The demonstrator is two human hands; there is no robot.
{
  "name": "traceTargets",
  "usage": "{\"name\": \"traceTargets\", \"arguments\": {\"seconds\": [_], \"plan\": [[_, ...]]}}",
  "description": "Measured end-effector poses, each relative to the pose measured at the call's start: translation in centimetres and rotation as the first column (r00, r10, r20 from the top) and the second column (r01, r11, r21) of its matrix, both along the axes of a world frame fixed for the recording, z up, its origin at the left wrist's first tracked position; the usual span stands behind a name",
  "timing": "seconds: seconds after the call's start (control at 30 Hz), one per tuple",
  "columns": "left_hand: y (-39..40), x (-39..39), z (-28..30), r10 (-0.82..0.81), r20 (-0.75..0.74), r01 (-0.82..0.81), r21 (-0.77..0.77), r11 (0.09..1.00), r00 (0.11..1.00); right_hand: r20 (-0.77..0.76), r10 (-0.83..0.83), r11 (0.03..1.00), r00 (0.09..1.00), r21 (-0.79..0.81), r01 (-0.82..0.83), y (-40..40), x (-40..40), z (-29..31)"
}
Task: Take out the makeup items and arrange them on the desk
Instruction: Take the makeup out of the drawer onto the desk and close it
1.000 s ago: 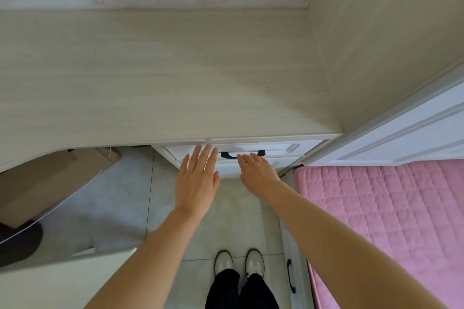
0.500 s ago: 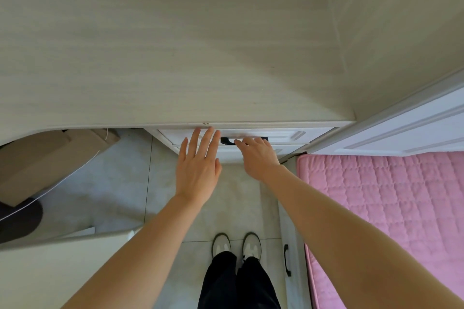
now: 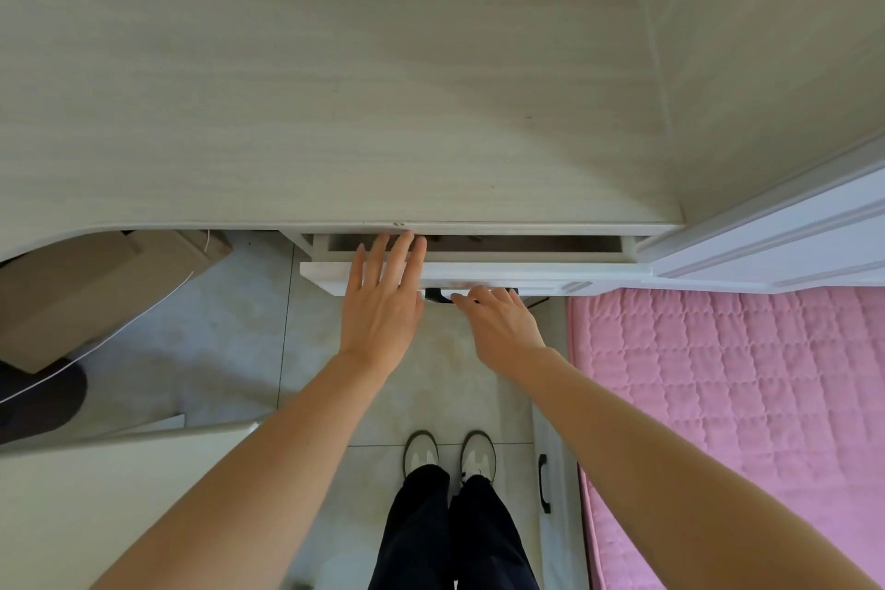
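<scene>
hands: 2 (image 3: 383, 307) (image 3: 503, 321) | drawer: 1 (image 3: 479, 273) | desk: 1 (image 3: 335, 86) | shoes: 2 (image 3: 421, 453) (image 3: 478, 450) | cardboard box: 1 (image 3: 96, 292)

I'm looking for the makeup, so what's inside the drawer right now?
The drawer is open only a crack under the desk. Just a dark strip of its inside shows, with no makeup recognisable; the desk top and the left hand cover the rest.

A pale wood-grain table (image 3: 335, 86) meets a matching side panel (image 3: 766, 38) at right. Below lie glossy floor tiles (image 3: 215, 340) (light grey), a pink quilted bed (image 3: 742, 398), and a cardboard box (image 3: 96, 287).
</scene>
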State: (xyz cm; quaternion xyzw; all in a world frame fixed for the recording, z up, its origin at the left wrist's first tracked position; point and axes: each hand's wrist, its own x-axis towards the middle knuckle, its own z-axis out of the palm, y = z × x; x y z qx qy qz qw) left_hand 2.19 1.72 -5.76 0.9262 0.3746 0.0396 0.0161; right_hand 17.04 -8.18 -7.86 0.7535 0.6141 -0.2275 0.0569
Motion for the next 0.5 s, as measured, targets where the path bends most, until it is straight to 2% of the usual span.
{"name": "traceTargets", "arguments": {"seconds": [0.33,0.5], "plan": [[-1.1,-1.1,-0.4,-0.042,-0.083,0.033,-0.104,0.994,0.996,-0.061,0.041,0.999,0.997,0.012,-0.040,-4.1,-1.5,0.9],[-1.6,-1.4,0.0,-0.036,-0.047,0.030,-0.118,0.993,0.998,-0.015,0.030,0.958,0.999,0.286,-0.025,-4.9,-1.0,3.2]]}}
